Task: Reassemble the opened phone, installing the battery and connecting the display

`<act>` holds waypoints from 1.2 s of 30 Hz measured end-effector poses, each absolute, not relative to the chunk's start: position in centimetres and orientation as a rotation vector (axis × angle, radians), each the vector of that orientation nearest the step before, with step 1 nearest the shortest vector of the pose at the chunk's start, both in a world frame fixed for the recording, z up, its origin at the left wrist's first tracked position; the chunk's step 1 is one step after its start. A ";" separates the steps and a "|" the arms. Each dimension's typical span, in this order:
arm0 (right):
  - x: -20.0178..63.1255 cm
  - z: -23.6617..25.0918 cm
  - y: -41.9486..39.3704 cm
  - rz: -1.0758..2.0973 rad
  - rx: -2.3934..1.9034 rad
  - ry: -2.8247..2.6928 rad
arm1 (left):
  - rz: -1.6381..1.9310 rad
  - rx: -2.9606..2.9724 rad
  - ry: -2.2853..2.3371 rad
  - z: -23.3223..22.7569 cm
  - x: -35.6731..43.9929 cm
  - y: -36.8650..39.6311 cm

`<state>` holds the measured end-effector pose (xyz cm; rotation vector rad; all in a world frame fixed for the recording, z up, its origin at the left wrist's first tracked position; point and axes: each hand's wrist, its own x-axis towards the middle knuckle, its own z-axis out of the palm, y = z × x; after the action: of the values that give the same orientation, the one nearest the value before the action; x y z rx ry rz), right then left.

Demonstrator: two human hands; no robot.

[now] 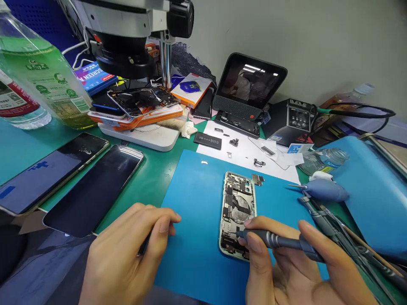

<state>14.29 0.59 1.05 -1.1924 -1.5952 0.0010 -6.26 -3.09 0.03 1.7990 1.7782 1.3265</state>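
An opened phone body point(238, 203), its inner parts exposed, lies on the blue mat point(193, 237). My right hand point(299, 258) is closed around a grey precision screwdriver point(270, 238), whose tip points at the lower left part of the phone body. Left of the phone, my left hand point(127, 254) hovers over the mat's edge with its fingers curled and the thumb pressed to the index finger. Something dark shows inside that hand, mostly hidden by the fingers. A small metal plate point(257, 180) lies by the phone's top right corner.
White paper point(216, 154) behind the mat carries a battery point(207, 140) and several small parts. Two phones point(95, 190) lie at left. A microscope point(127, 38) overhangs stacked phones and boxes. At right are a blue air blower point(327, 190), tweezers point(333, 228) and a plastic bottle point(324, 161).
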 end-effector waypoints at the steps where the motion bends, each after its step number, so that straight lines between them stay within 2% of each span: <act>1: 14.3 0.8 0.5 -0.042 -1.205 -1.628 | 1.292 1.855 1.769 -0.5 -6.7 -3.0; 6: 13.8 0.5 0.0 0.068 -1.273 -1.527 | 1.283 1.967 1.697 -2.1 -7.1 -2.9; 27: 13.7 0.9 0.0 0.300 -1.394 -1.528 | 1.343 1.956 1.669 -2.5 -6.6 -3.1; 36: 14.0 0.8 0.7 0.384 -1.285 -1.555 | 1.398 1.886 1.693 -2.7 -6.0 -3.1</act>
<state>14.02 0.65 0.77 -1.2847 -1.5545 0.3842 -6.00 -3.09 -2.75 1.8865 1.6927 1.3984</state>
